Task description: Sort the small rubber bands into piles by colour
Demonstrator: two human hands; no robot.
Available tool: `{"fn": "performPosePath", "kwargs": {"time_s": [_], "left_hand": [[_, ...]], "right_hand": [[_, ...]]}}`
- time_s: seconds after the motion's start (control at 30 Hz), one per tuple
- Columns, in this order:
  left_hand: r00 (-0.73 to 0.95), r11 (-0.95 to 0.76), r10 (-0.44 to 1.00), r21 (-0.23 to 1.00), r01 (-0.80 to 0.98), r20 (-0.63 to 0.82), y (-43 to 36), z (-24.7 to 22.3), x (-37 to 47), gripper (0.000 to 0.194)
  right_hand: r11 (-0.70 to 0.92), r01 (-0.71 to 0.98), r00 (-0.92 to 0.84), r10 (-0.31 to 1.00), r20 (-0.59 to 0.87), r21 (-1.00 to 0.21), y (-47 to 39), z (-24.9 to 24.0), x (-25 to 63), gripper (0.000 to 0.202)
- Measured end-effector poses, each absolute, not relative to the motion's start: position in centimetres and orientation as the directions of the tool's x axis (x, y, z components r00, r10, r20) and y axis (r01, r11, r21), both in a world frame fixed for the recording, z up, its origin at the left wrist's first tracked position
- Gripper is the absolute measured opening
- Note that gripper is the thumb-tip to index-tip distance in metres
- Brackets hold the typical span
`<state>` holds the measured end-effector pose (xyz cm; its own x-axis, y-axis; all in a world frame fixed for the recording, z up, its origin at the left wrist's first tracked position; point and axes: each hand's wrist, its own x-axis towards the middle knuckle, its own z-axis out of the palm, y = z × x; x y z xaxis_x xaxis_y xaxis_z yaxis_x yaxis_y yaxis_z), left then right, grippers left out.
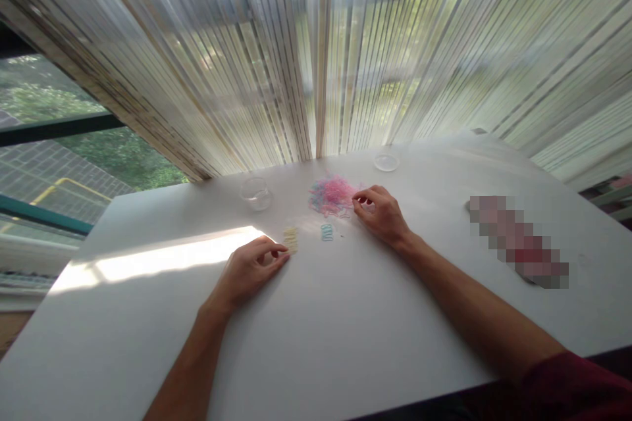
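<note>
A loose heap of thin pink, blue and purple pieces (332, 195), like small rubber bands, lies in the middle of the white table. Thumb and fingertips of my right hand (379, 212) are pinched at the heap's right edge; what is between them is too small to make out. My left hand (251, 268) rests lower left, its thumb and forefinger closed together at the lower end of a column of yellow pieces (291, 237). Whether they grip one is unclear. Between the hands lies a short column of light blue pieces (326, 232).
Left of the heap stands a clear round container (255, 194); a clear round lid (386, 162) lies behind it to the right. A blurred-out long object (518, 241) is on the right. Striped curtains (320, 52) hang along the back edge of the white table (316, 329).
</note>
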<state>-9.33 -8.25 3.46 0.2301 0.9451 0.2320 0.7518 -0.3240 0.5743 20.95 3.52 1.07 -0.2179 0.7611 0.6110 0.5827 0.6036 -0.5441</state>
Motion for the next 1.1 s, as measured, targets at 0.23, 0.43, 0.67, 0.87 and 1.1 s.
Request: {"fn": "performPosePath", "kwargs": {"time_s": [0.23,0.43,0.67,0.87,1.1], "left_hand": [[0.234,-0.377,0.919,0.530,0.760,0.318,-8.1,3.4,-8.9,0.018],[0.233,-0.391,0.909,0.515,0.763,0.345,-8.2,3.6,-8.2,0.016],[0.249,-0.407,0.903,0.509,0.759,0.350,-8.3,3.7,-7.8,0.018],[0.231,-0.397,0.901,0.486,0.778,0.366,-8.3,3.7,-7.9,0.020],[0.225,-0.391,0.905,0.498,0.774,0.360,-8.3,3.6,-7.9,0.020]], "right_hand": [[0.675,0.534,-0.339,0.722,0.602,-0.509,2.9,0.8,19.8,0.006],[0.651,0.594,-0.371,0.743,0.557,-0.473,3.1,0.7,19.0,0.011],[0.609,0.619,-0.322,0.773,0.547,-0.496,3.5,0.5,19.0,0.005],[0.474,0.650,-0.141,0.844,0.518,-0.595,3.9,0.4,19.5,0.007],[0.587,0.581,-0.215,0.779,0.589,-0.564,3.2,0.9,19.5,0.012]]}}
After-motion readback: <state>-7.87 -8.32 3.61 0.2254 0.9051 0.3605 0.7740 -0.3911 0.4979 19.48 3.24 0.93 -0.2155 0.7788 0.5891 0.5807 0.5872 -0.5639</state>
